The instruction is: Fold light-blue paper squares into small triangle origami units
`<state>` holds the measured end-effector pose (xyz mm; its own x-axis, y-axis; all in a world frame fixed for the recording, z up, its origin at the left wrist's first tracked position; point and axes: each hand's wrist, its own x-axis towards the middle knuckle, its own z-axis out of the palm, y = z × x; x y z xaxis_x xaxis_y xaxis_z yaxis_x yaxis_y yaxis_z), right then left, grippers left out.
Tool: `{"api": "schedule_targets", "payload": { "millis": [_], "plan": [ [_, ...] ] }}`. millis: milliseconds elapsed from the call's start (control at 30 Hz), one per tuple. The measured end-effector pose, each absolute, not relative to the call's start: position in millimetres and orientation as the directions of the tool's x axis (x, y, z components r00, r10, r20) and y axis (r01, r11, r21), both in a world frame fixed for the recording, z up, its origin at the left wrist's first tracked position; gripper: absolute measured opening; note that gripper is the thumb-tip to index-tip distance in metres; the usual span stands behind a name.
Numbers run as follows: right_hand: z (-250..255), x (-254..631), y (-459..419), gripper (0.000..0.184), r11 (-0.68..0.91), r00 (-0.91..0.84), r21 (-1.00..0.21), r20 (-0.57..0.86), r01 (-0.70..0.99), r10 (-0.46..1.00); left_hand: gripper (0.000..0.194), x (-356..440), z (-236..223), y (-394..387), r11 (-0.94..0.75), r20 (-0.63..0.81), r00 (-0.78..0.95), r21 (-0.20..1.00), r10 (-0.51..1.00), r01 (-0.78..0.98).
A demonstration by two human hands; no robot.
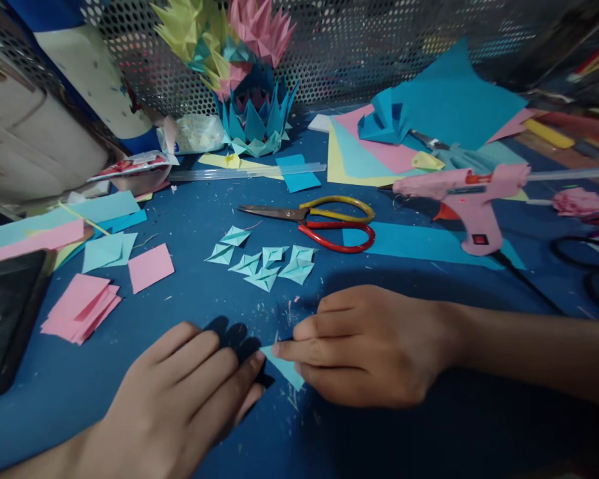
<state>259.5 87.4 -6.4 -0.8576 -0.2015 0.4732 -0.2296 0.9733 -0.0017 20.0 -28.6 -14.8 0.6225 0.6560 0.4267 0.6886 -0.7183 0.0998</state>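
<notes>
A small light-blue paper piece (285, 367) lies on the blue table (190, 299), pressed flat between both hands. My right hand (364, 346) pinches its upper edge with curled fingers. My left hand (180, 399) lies beside it, fingertips touching the paper's left corner. Just beyond the hands sit several folded light-blue paper units (262, 263).
Red-and-yellow scissors (324, 223) lie behind the folded units. A pink glue gun (466, 199) rests at the right on blue paper. Pink paper squares (82, 306) and a phone (4, 319) are at the left. Paper flowers (244, 66) stand against a perforated metal wall.
</notes>
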Motion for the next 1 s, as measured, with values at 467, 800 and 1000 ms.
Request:
{"api": "schedule_targets", "payload": {
  "millis": [467, 800, 1000],
  "plan": [
    [-6.4, 259.7, 88.2, 0.023, 0.966, -0.847, 0.005, 0.48, -0.257, -0.228, 0.024, 23.2, -12.8, -28.6, -0.723, 0.41, 0.654, 0.018, 0.636, 0.691],
    [-6.3, 260.3, 88.0, 0.025, 0.964, -0.843, -0.022, 0.491, -0.265, -0.22, 0.022, 22.2, -15.2, -30.3, -0.712, 0.402, 0.644, 0.026, 0.65, 0.702],
    [-6.6, 260.1, 88.3, 0.023, 0.963, -0.853, -0.02, 0.47, -0.267, -0.227, 0.021, 25.0, -9.4, -29.7, -0.693, 0.396, 0.626, 0.04, 0.672, 0.72]
  ]
}}
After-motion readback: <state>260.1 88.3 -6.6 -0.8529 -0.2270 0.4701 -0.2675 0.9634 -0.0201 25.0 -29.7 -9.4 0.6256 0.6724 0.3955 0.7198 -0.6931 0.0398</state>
